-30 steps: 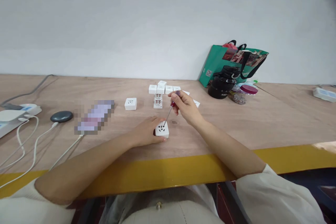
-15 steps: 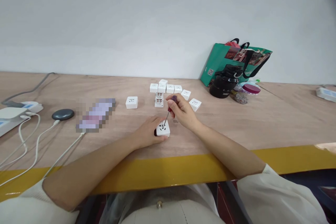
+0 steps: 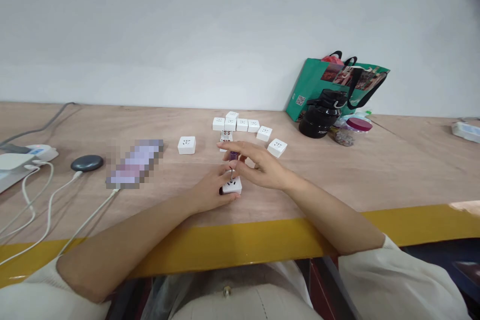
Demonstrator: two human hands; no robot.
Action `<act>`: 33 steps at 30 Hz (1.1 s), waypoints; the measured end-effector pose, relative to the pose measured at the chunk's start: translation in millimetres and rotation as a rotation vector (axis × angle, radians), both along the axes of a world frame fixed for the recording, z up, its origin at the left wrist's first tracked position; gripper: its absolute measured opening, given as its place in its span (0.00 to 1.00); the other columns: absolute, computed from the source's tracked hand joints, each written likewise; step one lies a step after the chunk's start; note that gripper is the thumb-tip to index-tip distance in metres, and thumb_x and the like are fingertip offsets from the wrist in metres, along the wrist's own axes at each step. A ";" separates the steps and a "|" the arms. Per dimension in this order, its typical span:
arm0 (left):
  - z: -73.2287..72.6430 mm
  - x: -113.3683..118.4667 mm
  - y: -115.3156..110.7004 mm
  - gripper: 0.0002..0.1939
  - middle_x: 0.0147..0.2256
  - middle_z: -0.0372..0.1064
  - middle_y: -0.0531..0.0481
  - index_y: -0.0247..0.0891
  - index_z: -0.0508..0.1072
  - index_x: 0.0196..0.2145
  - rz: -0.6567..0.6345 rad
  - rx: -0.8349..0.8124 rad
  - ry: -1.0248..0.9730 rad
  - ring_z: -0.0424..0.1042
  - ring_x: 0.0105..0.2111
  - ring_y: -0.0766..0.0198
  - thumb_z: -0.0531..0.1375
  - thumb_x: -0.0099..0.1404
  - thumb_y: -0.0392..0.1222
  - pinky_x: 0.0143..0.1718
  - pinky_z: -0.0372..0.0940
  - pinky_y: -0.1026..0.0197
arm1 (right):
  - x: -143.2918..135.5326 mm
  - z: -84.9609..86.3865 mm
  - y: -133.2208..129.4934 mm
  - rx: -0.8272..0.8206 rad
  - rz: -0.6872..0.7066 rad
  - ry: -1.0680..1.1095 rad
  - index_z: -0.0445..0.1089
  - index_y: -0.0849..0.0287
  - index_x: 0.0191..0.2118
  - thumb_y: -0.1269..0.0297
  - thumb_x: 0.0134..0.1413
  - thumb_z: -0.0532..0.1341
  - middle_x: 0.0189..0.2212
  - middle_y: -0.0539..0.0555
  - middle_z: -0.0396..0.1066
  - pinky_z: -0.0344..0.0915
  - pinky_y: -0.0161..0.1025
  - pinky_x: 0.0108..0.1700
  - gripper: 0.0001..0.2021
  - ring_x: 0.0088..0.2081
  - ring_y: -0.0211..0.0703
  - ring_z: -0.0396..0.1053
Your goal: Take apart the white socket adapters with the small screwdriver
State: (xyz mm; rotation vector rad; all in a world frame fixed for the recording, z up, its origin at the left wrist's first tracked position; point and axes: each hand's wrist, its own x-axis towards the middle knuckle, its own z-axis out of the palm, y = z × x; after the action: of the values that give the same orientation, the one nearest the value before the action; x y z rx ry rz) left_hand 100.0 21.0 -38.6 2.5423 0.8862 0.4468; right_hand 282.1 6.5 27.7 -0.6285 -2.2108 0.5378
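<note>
My left hand (image 3: 213, 189) grips a white socket (image 3: 233, 187) by its left side, holding it flat on the table. Above it, my right hand (image 3: 258, 165) has its fingers around the purple handle of a screwdriver (image 3: 233, 156). The shaft stands nearly upright, with its tip at the middle of the socket face. Part of the handle is hidden by the fingers. Just behind my right hand is an opened white socket part (image 3: 226, 136) with metal contacts, partly covered by the hand. A single white socket (image 3: 186, 145) sits to the left.
Several white sockets (image 3: 242, 125) form a row at the back, and another (image 3: 277, 148) lies at right. A black flask (image 3: 318, 117), a jar (image 3: 347, 132) and a green bag (image 3: 305, 85) stand back right. At left are a phone (image 3: 137, 162), a dark round device (image 3: 87, 163) and cables.
My right hand has moved left and over the socket, and the screwdriver has gone from slanted to nearly upright. My left hand still holds the socket in place.
</note>
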 end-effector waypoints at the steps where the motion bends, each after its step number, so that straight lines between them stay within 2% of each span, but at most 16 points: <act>1: 0.3 -0.1 -0.2 0.25 0.59 0.49 0.44 0.41 0.58 0.57 0.003 0.004 0.006 0.51 0.58 0.50 0.56 0.63 0.46 0.58 0.51 0.49 | 0.6 1.6 -0.3 0.007 0.008 -0.006 0.59 0.55 0.54 0.71 0.58 0.50 0.41 0.53 0.69 0.66 0.35 0.35 0.19 0.38 0.37 0.66; 3: 0.4 -0.4 -0.1 0.24 0.58 0.50 0.46 0.43 0.59 0.56 0.013 0.004 0.004 0.52 0.57 0.50 0.56 0.63 0.46 0.57 0.51 0.50 | 1.1 2.5 0.0 0.055 -0.017 -0.011 0.60 0.55 0.54 0.71 0.58 0.50 0.38 0.53 0.69 0.65 0.36 0.37 0.18 0.37 0.37 0.66; 7: -2.2 -0.7 1.5 0.24 0.54 0.55 0.47 0.43 0.60 0.55 0.024 0.004 -0.017 0.57 0.54 0.50 0.57 0.61 0.47 0.56 0.54 0.52 | 0.7 -0.2 2.3 0.214 -0.162 -0.044 0.64 0.56 0.50 0.67 0.59 0.52 0.29 0.51 0.67 0.63 0.36 0.32 0.14 0.30 0.37 0.63; 11: -6.4 -1.4 3.3 0.25 0.54 0.54 0.48 0.46 0.60 0.55 0.013 0.018 -0.043 0.58 0.53 0.52 0.58 0.61 0.48 0.55 0.55 0.52 | 0.5 0.5 2.6 0.247 -0.107 -0.034 0.62 0.55 0.52 0.68 0.60 0.48 0.33 0.52 0.67 0.64 0.38 0.37 0.16 0.35 0.38 0.65; 16: -10.7 -2.6 6.1 0.23 0.55 0.52 0.44 0.44 0.61 0.54 -0.051 0.057 -0.041 0.56 0.55 0.52 0.57 0.62 0.46 0.56 0.54 0.50 | -0.5 0.5 1.1 0.267 -0.179 -0.043 0.64 0.55 0.50 0.65 0.61 0.50 0.26 0.50 0.66 0.63 0.36 0.32 0.14 0.28 0.37 0.63; 21: -11.7 -2.5 7.6 0.22 0.54 0.52 0.44 0.44 0.63 0.53 -0.049 0.045 -0.051 0.56 0.55 0.52 0.58 0.61 0.47 0.56 0.55 0.50 | -1.3 -1.2 0.2 0.255 -0.113 -0.068 0.58 0.54 0.56 0.67 0.62 0.44 0.34 0.53 0.69 0.65 0.39 0.37 0.19 0.34 0.38 0.65; 25: -8.9 -1.6 6.1 0.22 0.54 0.53 0.43 0.41 0.64 0.53 -0.023 0.017 -0.041 0.56 0.55 0.49 0.59 0.61 0.46 0.56 0.54 0.48 | -1.7 -1.3 -0.6 0.249 -0.171 -0.081 0.61 0.55 0.53 0.64 0.61 0.48 0.30 0.51 0.69 0.63 0.35 0.32 0.16 0.29 0.37 0.64; 30: -8.4 -1.1 5.8 0.22 0.56 0.52 0.47 0.45 0.63 0.53 -0.035 0.009 -0.062 0.55 0.56 0.51 0.58 0.61 0.47 0.56 0.54 0.50 | -2.5 -0.7 -1.9 0.246 -0.118 -0.062 0.58 0.54 0.56 0.67 0.62 0.44 0.36 0.53 0.69 0.65 0.38 0.37 0.19 0.35 0.37 0.66; 33: -9.4 -1.3 6.2 0.22 0.54 0.54 0.46 0.44 0.64 0.52 -0.032 0.017 -0.065 0.57 0.55 0.51 0.58 0.61 0.47 0.56 0.54 0.50 | -3.0 -1.8 -1.3 0.254 -0.176 -0.073 0.61 0.55 0.54 0.65 0.62 0.46 0.33 0.52 0.69 0.64 0.36 0.34 0.17 0.31 0.36 0.65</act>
State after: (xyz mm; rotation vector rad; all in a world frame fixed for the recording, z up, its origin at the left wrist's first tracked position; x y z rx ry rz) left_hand 98.7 27.2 -48.0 2.5385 0.8207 0.5264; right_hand 279.1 5.2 25.8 -0.7068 -2.2169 0.1422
